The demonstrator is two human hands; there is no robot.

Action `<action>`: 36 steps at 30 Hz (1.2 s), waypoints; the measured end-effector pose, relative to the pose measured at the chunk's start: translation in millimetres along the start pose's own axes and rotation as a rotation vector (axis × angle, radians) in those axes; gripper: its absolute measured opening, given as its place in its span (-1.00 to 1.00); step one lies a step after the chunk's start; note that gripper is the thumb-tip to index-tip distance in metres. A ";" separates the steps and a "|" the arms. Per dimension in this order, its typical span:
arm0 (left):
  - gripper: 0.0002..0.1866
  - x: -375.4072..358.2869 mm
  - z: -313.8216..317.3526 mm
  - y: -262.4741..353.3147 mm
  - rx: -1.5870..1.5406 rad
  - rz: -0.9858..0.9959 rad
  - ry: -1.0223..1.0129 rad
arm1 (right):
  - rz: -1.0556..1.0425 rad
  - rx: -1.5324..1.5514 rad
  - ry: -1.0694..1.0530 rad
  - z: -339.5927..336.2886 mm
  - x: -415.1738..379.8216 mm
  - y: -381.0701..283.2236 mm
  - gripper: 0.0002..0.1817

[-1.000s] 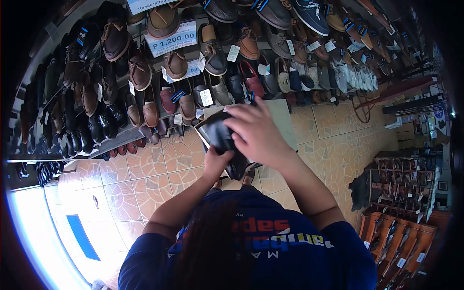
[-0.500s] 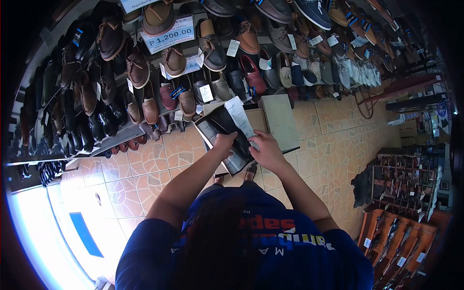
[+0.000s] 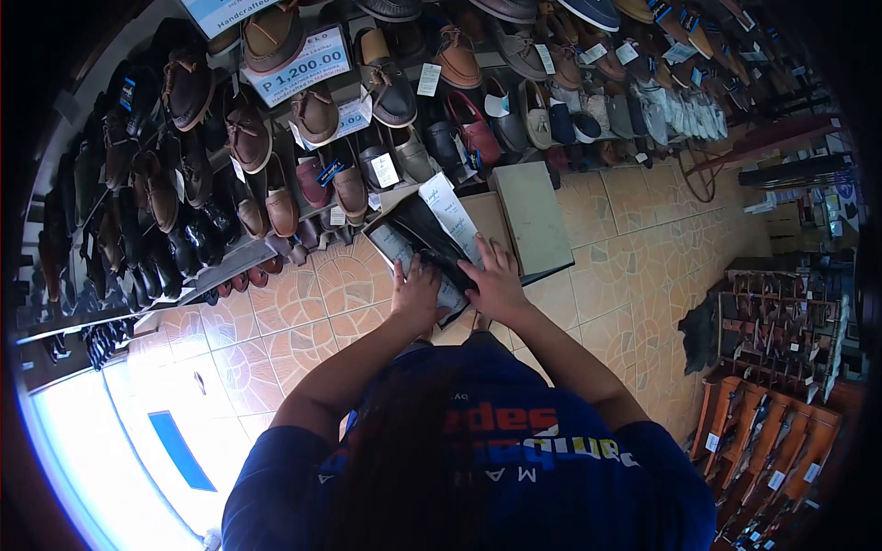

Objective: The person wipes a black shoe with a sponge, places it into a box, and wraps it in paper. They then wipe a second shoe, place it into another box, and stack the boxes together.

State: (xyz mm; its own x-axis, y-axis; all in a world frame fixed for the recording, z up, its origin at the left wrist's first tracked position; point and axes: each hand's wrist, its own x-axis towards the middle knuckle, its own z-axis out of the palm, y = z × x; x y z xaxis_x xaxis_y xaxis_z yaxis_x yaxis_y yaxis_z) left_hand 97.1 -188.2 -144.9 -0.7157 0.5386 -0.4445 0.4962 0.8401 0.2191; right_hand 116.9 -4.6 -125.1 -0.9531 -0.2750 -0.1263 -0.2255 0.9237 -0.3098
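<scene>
An open shoebox (image 3: pixel 381 218) lies at the centre, with printed wrapping paper (image 3: pixel 447 209) and dark shoes (image 3: pixel 421 227) inside. My left hand (image 3: pixel 418 292) rests over the paper and shoes at the box's near left side, its fingers spread. On the right side of the box lies my right hand (image 3: pixel 497 282), fingers apart, touching the paper and the dark shoe. Neither hand is closed around anything. The palms hide the near end of the box. A box lid or second box (image 3: pixel 533 216) sits just to the right.
Shelves of shoes with a price sign (image 3: pixel 299 69) run along the far side. Patterned floor tiles (image 3: pixel 606 303) lie around. Wooden racks (image 3: pixel 767 441) holding items stand at the lower right, and a bright doorway is at the lower left.
My left hand has let go of the dark shoe and opened flat over the box. My right hand's fingers have spread over the paper. The view has shifted slightly.
</scene>
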 end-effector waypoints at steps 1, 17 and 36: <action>-0.19 0.4 -5.2 2.3 0.006 -0.007 -0.015 | 0.000 -0.027 -0.009 3.8 0.5 0.6 -0.47; -0.12 14.6 32.8 -54.0 -0.799 -0.277 0.786 | 0.618 1.002 0.117 45.3 16.8 54.8 -0.41; -0.43 61.9 -86.6 -57.7 0.339 0.279 0.228 | -0.299 0.178 0.236 40.0 -14.0 5.7 -0.72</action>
State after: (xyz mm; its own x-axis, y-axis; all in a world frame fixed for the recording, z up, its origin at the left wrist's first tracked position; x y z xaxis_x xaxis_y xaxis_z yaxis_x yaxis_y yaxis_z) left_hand -18.4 -197.8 -109.8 -0.6036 0.7720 -0.1993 0.7889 0.6145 -0.0088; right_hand 137.0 -6.1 -162.7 -0.8758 -0.4362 0.2066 -0.4804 0.7463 -0.4608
